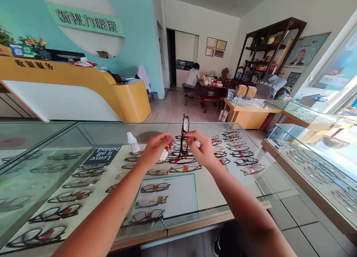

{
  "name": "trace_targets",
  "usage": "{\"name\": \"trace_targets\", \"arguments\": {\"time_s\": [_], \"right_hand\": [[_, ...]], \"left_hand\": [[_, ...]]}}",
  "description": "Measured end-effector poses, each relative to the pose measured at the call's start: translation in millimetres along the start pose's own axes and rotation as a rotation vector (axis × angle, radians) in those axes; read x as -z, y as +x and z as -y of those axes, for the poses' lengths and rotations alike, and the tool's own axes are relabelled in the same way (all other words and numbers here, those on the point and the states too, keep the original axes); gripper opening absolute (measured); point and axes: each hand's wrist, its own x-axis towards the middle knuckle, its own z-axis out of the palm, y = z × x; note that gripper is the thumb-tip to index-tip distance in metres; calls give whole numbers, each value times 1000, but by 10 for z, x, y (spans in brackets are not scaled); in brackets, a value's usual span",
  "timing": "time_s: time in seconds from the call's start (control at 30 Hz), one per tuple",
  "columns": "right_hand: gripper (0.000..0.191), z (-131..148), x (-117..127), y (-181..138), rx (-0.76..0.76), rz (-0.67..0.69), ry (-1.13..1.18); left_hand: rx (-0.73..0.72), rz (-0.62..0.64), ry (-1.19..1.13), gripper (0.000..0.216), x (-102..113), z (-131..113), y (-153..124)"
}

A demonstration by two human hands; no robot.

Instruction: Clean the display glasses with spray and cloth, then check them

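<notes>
A pair of black-framed glasses (pixel 184 136) is held upright, turned on end, above the glass display counter (pixel 251 186). My right hand (pixel 202 149) pinches the frame from the right. My left hand (pixel 156 148) is closed at the frame's left side and also holds something small and white (pixel 164 155), perhaps a cloth. A small white dropper bottle (pixel 133 142) stands on the glass just left of my left hand.
Several rows of glasses lie under the glass, with a white mat (pixel 178 194) and a dark sign (pixel 102 155). A yellow reception desk (pixel 122 97) is at left. More showcases (pixel 315 153) stand right. A person (pixel 192 78) sits at a far table.
</notes>
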Motion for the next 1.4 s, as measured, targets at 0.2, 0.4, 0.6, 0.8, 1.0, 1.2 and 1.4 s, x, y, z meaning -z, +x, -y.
{"name": "trace_targets", "arguments": {"time_s": [0.2, 0.4, 0.6, 0.8, 1.0, 1.2, 1.4], "right_hand": [[27, -179, -134, -194, 65, 20, 120], [34, -220, -160, -169, 82, 55, 157], [33, -225, -158, -176, 28, 93, 194], [15, -228, -232, -180, -240, -10, 480], [29, -319, -269, -99, -610, 22, 732], [33, -343, -262, -98, -697, 61, 897], [34, -344, -259, -99, -733, 60, 958]], "left_hand": [[48, -17, -252, 56, -124, 202, -13], [77, -33, -305, 56, -139, 312, 39], [84, -46, -344, 54, -146, 369, 52], [73, -72, -358, 51, -148, 362, 47], [97, -68, -329, 55, -167, 382, 52], [62, -20, -241, 53, -184, 424, 40], [53, -8, -210, 56, -173, 451, 46]]}}
